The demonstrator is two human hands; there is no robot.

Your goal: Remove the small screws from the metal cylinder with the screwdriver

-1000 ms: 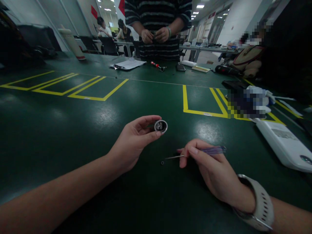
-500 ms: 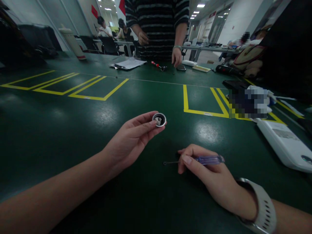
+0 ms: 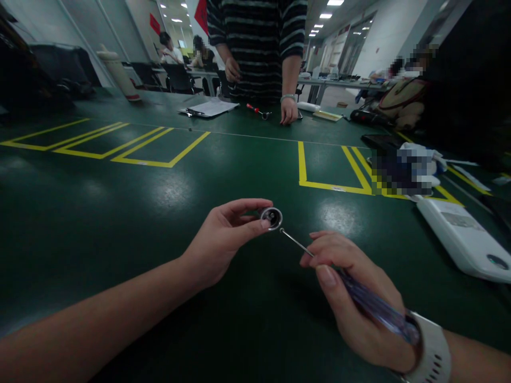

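My left hand (image 3: 223, 239) pinches a small round cup-shaped part (image 3: 275, 225) between thumb and fingers. Its pale rim faces me, and small metal pieces show in its dark hollow. In my right hand (image 3: 359, 298) is a screwdriver (image 3: 375, 306) with a clear purple handle lying along the palm. Its thin shaft slants up and left, and a tiny round piece, perhaps a screw, sits at the tip. That tip is just below and right of the part's rim; whether they touch I cannot tell.
Yellow tape marks rectangles on the green table (image 3: 131, 213). At the right lie a white device (image 3: 459, 234) and a blurred-out pile. Across the table a person in a striped top (image 3: 255, 53) stands near a clipboard (image 3: 209, 108) and a red-handled tool (image 3: 253, 108).
The screwdriver has swung from nearly level to slanting, its tip rising to the round part. My left hand has shifted slightly right and down. Across the table, the person's hand has lowered.
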